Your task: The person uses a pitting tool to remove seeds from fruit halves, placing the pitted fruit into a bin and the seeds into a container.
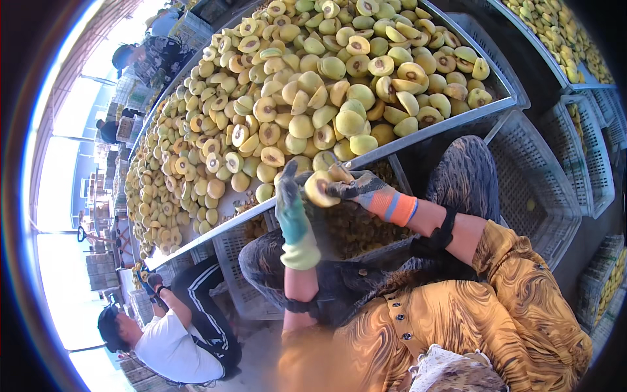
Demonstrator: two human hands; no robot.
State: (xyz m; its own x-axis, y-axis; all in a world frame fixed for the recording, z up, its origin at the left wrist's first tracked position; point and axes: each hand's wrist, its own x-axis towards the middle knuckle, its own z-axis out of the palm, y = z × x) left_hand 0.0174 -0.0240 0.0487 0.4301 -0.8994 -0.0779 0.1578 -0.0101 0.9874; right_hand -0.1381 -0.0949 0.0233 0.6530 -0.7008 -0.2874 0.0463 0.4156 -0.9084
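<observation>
A halved yellow-green fruit [319,190], with a brown hollow or stone at its centre, is held between my hands at the table's near edge. My left hand [292,206], in a green and pale glove with dark fingers, grips it from the left. My right hand [365,188], in a dark glove with an orange cuff, holds a small metal tool [341,169] beside the fruit. Its thumb presses near the cut face. The tool's working end is partly hidden. Just beyond lies a large heap of halved fruit [303,122] on a metal-edged table [433,128].
Below the table, between my knees, a crate holds brown scraps [362,228]. Plastic crates [534,181] stand at right, near another fruit-laden table [563,39]. A co-worker in a white shirt [171,350] sits at left; another person [154,59] is farther along the table.
</observation>
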